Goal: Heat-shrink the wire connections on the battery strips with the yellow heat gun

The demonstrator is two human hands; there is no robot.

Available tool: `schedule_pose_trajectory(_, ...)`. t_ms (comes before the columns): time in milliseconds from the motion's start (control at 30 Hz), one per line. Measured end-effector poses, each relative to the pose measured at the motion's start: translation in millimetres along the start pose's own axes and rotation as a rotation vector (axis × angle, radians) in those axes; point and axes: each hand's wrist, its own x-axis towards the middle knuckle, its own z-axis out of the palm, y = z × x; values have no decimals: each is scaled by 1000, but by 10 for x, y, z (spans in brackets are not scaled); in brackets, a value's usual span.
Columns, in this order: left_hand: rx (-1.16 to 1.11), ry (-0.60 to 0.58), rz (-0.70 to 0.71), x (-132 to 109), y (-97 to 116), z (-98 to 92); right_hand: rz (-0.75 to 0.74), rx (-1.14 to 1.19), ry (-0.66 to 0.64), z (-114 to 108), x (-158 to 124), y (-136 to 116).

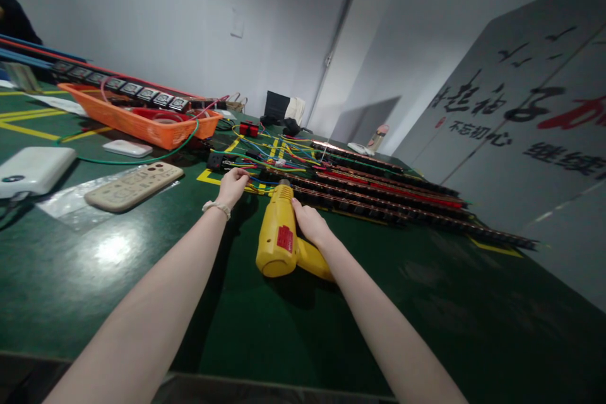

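My right hand (pixel 310 222) is wrapped round the handle of a yellow heat gun (pixel 279 237) with a red label, its nozzle pointing at the tangle of coloured wires (pixel 274 154). My left hand (pixel 233 184) is closed, pinching wires at the near end of long dark circuit strips (pixel 379 192) with red and copper parts. A bead bracelet circles my left wrist. Both hands rest low over the green table (pixel 142 278).
An orange tray (pixel 137 123) holding black modules and cables stands at the back left. A beige remote control (pixel 132 185), a small white device (pixel 127 148) and a white box (pixel 33 169) lie at left. A grey panel with writing leans at right. A person's dark sleeve (pixel 14 16) shows far left.
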Motion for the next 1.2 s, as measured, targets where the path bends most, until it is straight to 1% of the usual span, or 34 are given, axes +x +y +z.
schedule_pose_trajectory(200, -62, -7, -2, -13, 40, -1, 19, -14, -21, -2, 12, 16)
schedule_pose_trajectory(267, -82, -15, -8, -11, 49, -11, -34, -43, -31, -6, 8, 47)
schedule_pose_trajectory(367, -95, -18, -15, 1, 42, -26, -187, -103, -35, -29, -44, 112)
schedule_pose_trajectory(400, -92, -20, -15, 4, 38, -30, -213, -114, -37, -42, -73, 131)
schedule_pose_trajectory(567, -62, -20, -28, -4, 40, -32, -281, -47, -91, -122, -224, 172)
schedule_pose_trajectory(667, -32, -21, -29, -22, 67, -35, -326, -35, -117, -152, -246, 188)
schedule_pose_trajectory(767, -7, -36, -32, -30, 85, -46, -342, -94, -115, -150, -225, 223)
schedule_pose_trajectory(900, 36, -47, -43, -11, 58, -56, -350, -196, -70, -123, -202, 253)
schedule_pose_trajectory(1067, 156, -44, -8, 1, 7, -44, -330, -248, -58, -98, -192, 238)
schedule_pose_trajectory(1200, 240, -42, -3, -17, 19, -34, -307, -304, -49, -77, -147, 198)
